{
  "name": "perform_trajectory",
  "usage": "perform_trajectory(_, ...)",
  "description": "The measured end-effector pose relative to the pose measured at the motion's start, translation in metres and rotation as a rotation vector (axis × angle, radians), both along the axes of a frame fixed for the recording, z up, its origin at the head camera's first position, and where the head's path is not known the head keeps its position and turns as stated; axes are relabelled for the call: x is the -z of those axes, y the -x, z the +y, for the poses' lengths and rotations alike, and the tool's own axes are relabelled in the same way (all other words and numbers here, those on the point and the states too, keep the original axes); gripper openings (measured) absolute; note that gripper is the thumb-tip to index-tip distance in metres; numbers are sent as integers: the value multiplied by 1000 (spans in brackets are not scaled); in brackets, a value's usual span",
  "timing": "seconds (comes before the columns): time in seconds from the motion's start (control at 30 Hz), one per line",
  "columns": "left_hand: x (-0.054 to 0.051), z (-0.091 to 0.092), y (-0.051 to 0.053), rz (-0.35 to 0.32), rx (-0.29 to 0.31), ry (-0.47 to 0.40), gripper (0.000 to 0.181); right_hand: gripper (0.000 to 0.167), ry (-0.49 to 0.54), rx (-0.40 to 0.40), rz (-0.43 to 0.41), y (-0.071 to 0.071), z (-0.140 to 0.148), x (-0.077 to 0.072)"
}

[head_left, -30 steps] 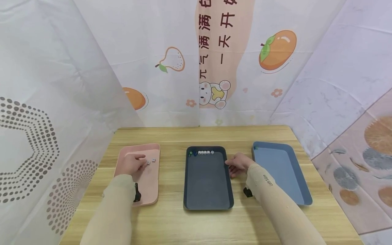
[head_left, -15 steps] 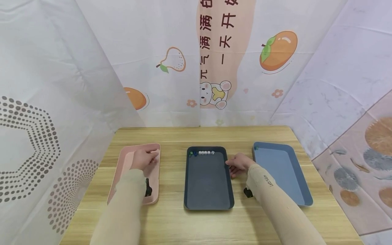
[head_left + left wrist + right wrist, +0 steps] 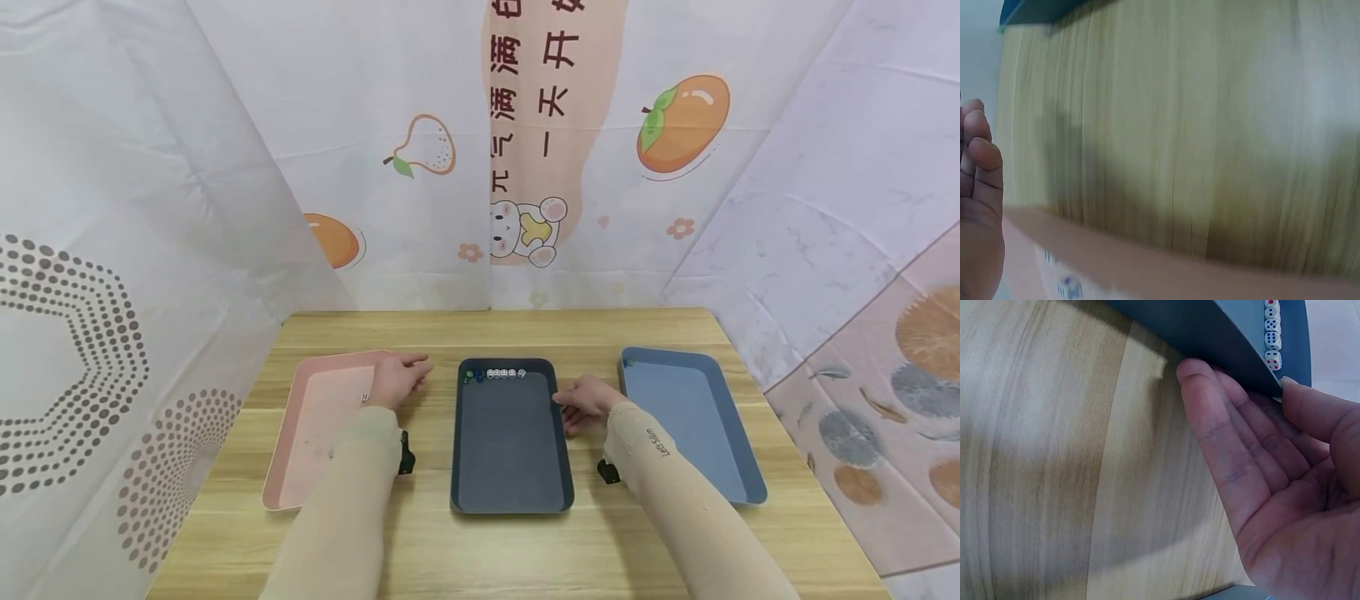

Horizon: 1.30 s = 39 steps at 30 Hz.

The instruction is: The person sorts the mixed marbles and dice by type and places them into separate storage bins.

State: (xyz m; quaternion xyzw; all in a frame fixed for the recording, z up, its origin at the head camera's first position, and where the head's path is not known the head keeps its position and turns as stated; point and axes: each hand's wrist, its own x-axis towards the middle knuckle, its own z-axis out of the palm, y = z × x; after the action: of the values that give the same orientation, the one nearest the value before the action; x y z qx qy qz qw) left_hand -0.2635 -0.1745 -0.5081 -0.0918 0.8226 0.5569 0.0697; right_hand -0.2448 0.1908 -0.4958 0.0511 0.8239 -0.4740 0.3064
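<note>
My left hand (image 3: pixel 395 379) is over the right rim of the pink tray (image 3: pixel 297 400), fingers toward the dark tray. In the left wrist view the left hand (image 3: pixel 979 212) shows bent fingers; whether its fingertips hold anything is hidden. White dice (image 3: pixel 1070 287) lie in the pink tray. My right hand (image 3: pixel 590 400) grips the right wall of the dark grey-blue tray (image 3: pixel 512 507). In the right wrist view its thumb (image 3: pixel 1313 411) presses the rim, other fingers outside. A row of white dice (image 3: pixel 501 373) lies along that tray's far end, the rightmost one tilted.
Small green and blue pieces (image 3: pixel 474 377) sit in the dark tray's far left corner. At the right stands a blue tray (image 3: pixel 675 417) with a small green piece (image 3: pixel 628 362) in its far left corner. Wooden tabletop (image 3: pixel 420 533) shows between the trays; a printed curtain hangs behind.
My left hand has moved right, from inside the pink tray past its right rim. One die in the pink tray has come back into view. The right hand stays at the dark tray's wall.
</note>
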Motion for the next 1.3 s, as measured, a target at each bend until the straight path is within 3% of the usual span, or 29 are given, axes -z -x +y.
perform_trajectory(0.27, 2, 34, 0, 46, 16, -28, 35, 31, 0, 3, 4, 0, 0, -1)
perform_trajectory(0.53, 9, 60, -3, 38, 23, -86, 31, 29, 10, 11, 0, -1, 0, 2)
perform_trajectory(0.97, 6, 74, -1, 36, 2, -96, 31, 29, 11, 13, -1, 0, -1, 0)
perform_trajectory(1.3, 3, 90, 2, 39, 33, -88, 33, 28, 8, 38, -15, 1, -2, 2)
